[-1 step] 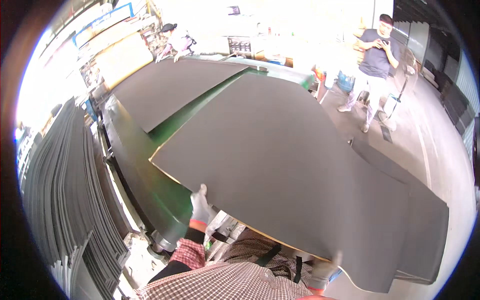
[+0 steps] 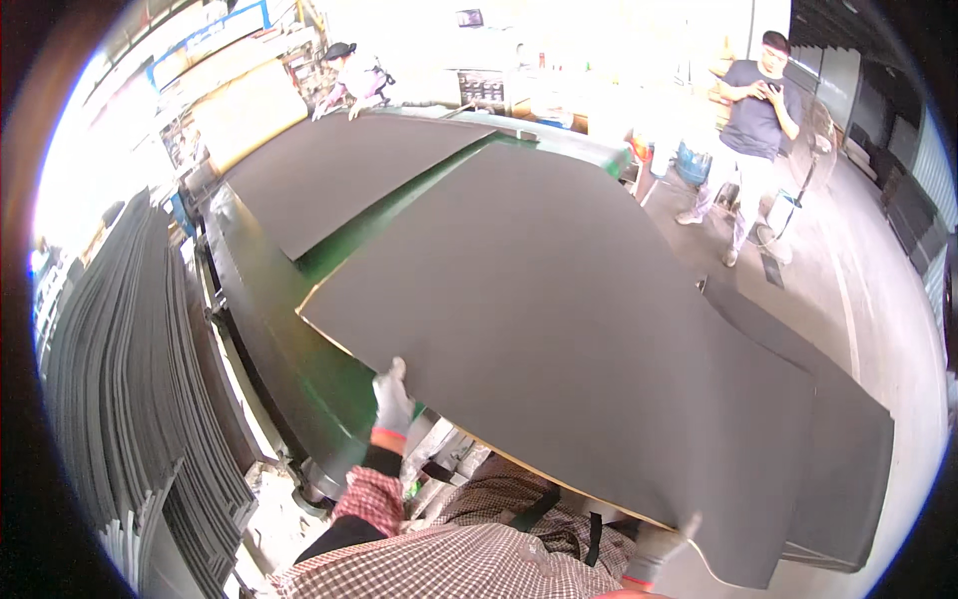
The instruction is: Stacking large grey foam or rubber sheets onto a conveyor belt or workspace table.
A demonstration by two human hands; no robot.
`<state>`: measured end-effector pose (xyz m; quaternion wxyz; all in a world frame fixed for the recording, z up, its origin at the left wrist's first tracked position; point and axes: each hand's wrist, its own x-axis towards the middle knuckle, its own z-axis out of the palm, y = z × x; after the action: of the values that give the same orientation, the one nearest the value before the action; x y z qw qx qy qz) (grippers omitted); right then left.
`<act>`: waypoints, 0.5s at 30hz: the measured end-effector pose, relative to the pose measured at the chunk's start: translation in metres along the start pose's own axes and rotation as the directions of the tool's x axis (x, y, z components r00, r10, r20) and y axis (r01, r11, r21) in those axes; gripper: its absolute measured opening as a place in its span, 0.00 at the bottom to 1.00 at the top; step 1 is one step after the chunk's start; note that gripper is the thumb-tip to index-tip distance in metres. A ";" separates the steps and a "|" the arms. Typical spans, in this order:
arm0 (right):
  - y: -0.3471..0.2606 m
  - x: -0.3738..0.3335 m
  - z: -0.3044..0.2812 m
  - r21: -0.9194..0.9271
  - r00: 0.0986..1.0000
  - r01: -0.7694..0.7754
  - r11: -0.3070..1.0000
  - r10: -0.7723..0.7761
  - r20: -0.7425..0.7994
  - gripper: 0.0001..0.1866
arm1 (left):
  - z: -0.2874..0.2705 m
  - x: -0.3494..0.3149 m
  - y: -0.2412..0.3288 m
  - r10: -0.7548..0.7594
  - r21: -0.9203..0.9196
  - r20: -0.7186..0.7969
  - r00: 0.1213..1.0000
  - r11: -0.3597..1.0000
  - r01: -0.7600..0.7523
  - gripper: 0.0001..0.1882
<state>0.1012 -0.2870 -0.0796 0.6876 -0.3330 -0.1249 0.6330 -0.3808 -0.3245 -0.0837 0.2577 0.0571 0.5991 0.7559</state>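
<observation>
A large thin dark grey sheet point(image 2: 519, 299) with a tan cut edge spans the middle of the view. Its far-left part lies over the green table, while its right side bends downward. My left hand point(image 2: 393, 401), in a pale glove with a red cuff, grips the near edge, thumb on top and fingers hidden underneath. Farther right, my right hand point(image 2: 657, 551), gloved too, closes on the near edge by the sheet's lower corner; its fingers are partly hidden and blurred. Beyond lies a second dark sheet point(image 2: 349, 170) flat on the green table point(image 2: 329, 399).
A tall stack of dark sheets point(image 2: 120, 379) stands at the left. More dark sheets point(image 2: 848, 449) lie at the right, below the held one. One person point(image 2: 349, 80) leans over the table's far end. Another person point(image 2: 753, 110) stands far right beside a fan point(image 2: 813, 150).
My left hand has shifted slightly up and left, and my right hand slightly right and up. Both keep hold of the sheet, which has barely moved.
</observation>
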 end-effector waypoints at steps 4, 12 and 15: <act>-0.060 0.014 -0.059 -0.092 0.993 0.071 0.993 -0.079 -0.092 0.28 | -0.021 0.068 0.045 0.296 0.122 -0.242 0.924 0.954 -0.274 0.15; -0.018 0.009 -0.004 -0.454 0.977 -0.192 0.870 0.213 -0.005 0.23 | 0.020 0.067 -0.002 0.599 0.950 0.257 0.758 -0.015 -0.310 0.33; 0.039 0.005 0.018 -0.640 0.957 -0.215 0.738 0.291 0.014 0.21 | 0.046 0.015 -0.034 0.213 0.970 0.237 0.948 -0.096 -0.221 0.40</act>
<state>0.0609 -0.2774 -0.0914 0.4349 -0.5217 -0.3224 0.6593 -0.3647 -0.2725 -0.1057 0.0116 0.3234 0.9390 0.1167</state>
